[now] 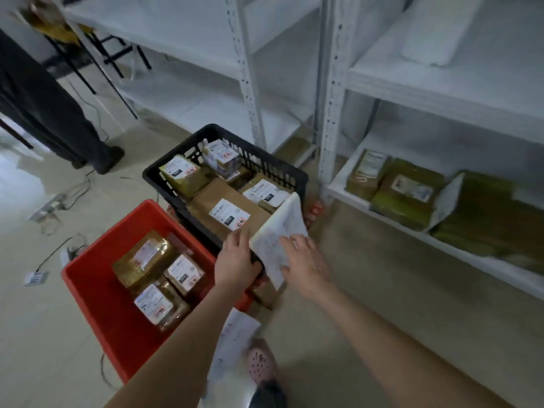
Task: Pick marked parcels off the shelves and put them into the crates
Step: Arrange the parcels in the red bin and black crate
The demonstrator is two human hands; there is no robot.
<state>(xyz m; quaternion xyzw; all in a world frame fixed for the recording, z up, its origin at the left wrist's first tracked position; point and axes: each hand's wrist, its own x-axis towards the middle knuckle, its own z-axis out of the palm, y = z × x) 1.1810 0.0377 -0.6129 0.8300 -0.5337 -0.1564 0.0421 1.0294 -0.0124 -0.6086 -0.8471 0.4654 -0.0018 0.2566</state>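
The white flat parcel (pixel 279 228) is tilted over the near right corner of the black crate (pixel 164 172), its upper edge leaning in above the load and its lower corner hanging outside the rim. I see the right hand (pixel 303 260) laid on the parcel's face, fingers spread and nearly straight, pressing rather than wrapping it. The left hand (pixel 235 260) is just beside the parcel's left edge, and I read it as gripping the black crate's near rim, thumb hooked round the dark plastic. Inside that crate lie several brown labelled parcels (pixel 229 213), packed close and touching one another, most with a white label and a red mark facing up. The red crate (pixel 97 295) sits on the floor to the left, touching or nearly touching the black one, and holds three wrapped parcels (pixel 144 257) bunched toward its far right side. To the right, the bottom board of the white shelves (pixel 353 198) carries a row of greenish-brown parcels (pixel 406 195), blurred, with one pale bag among them. A white packet (pixel 432 33) lies on a higher board. Near my view's bottom edge I make out a pink perforated shoe (pixel 260 363) and a printed sheet (pixel 232 343) beside it. Farther left, cables (pixel 59 201) trail over the floor near another person's dark trouser legs (pixel 53 113).
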